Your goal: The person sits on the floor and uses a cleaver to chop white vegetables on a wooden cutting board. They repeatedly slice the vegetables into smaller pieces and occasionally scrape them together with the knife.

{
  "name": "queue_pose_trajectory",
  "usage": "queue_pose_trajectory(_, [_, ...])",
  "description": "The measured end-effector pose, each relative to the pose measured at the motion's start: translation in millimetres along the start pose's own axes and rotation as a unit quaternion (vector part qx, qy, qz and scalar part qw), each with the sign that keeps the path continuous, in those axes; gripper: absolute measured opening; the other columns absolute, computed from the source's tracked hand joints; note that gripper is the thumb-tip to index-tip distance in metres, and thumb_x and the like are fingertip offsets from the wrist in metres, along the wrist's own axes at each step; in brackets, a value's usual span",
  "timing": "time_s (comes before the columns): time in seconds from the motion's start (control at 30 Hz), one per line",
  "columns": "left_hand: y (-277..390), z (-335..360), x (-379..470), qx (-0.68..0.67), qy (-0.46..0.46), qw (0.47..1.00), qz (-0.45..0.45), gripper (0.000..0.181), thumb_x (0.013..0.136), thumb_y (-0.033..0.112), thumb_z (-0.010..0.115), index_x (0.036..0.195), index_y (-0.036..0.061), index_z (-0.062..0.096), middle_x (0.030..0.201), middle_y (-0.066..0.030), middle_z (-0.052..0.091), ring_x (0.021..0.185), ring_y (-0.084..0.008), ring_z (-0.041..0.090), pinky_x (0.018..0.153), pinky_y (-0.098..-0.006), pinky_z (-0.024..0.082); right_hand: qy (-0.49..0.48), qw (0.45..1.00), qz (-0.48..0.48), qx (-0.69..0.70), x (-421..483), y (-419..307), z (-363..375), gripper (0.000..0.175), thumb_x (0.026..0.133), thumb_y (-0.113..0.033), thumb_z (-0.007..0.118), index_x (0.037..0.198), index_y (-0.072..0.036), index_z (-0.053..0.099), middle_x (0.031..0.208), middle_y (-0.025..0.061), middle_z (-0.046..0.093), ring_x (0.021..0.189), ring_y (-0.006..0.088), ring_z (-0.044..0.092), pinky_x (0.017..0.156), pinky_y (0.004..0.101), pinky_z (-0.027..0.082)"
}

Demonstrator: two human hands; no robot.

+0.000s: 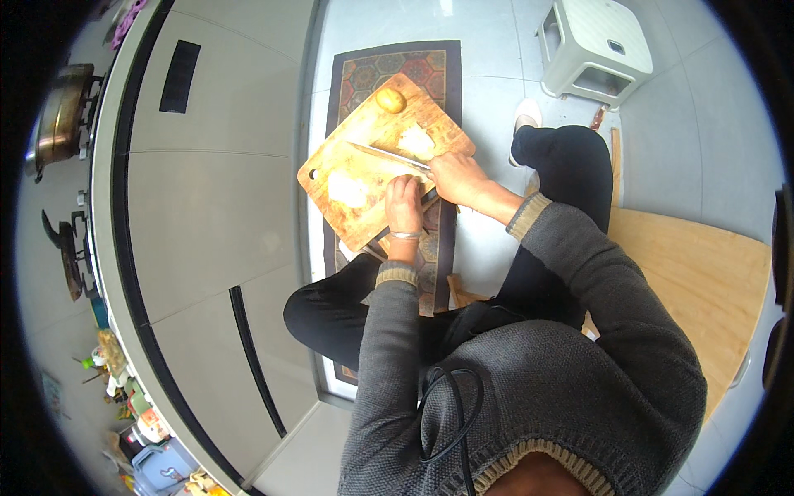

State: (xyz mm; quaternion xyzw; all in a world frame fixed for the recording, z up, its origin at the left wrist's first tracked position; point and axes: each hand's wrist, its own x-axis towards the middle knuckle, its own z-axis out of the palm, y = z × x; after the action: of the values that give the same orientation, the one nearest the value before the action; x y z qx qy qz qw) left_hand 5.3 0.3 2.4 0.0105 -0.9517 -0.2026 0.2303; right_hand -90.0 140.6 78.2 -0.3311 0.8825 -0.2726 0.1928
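A wooden cutting board [366, 136] lies before me, above a patterned mat. My right hand [458, 178] is closed around the handle end of a kitchen knife [388, 154], whose blade points left across the board. Beside the knife, my left hand [404, 201] rests with bent fingers on a pale piece of food, mostly hidden beneath them. A whole yellowish potato-like item [391, 100] sits near the board's far corner. Pale cut pieces [417, 142] lie beyond the knife, and another pale pile [347, 189], washed out by glare, lies at the left.
Grey cabinets [211, 204] and a counter run along the left, with a metal pot [62, 115] and a dark pan [69, 260] on the stove. A white plastic stool [598, 43] stands at the upper right. A light wooden tabletop or board [695, 273] is at my right side.
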Motion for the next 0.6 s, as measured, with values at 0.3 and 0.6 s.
queue_pose_trajectory(0.3, [0.0,1.6,-3.0,0.0,-0.013,1.0,-0.02,0.016,0.076,0.002,0.067,0.092,0.0006,0.065,0.1,-0.0144,0.063,0.098,-0.0348,0.057,0.086,-0.0432,0.048,-0.004,0.997,-0.038,-0.073,-10.8,-1.3,5.2,0.014,0.081,-0.007,0.06,0.087,0.0,0.071,0.087,0.022,0.07,0.086,0.0387,0.07,0.072,0.0483,0.056])
queue_pose_trajectory(0.6, [3.4,0.4,-2.2,-0.015,0.016,1.0,-0.011,0.017,0.077,0.003,0.066,0.094,0.0016,0.066,0.099,-0.013,0.063,0.098,-0.0334,0.058,0.086,-0.0422,0.049,-0.012,1.0,0.007,-0.003,-1.1,-1.5,-0.3,0.017,0.081,-0.006,0.057,0.086,0.002,0.071,0.09,0.0245,0.07,0.086,0.0396,0.07,0.074,0.0475,0.057])
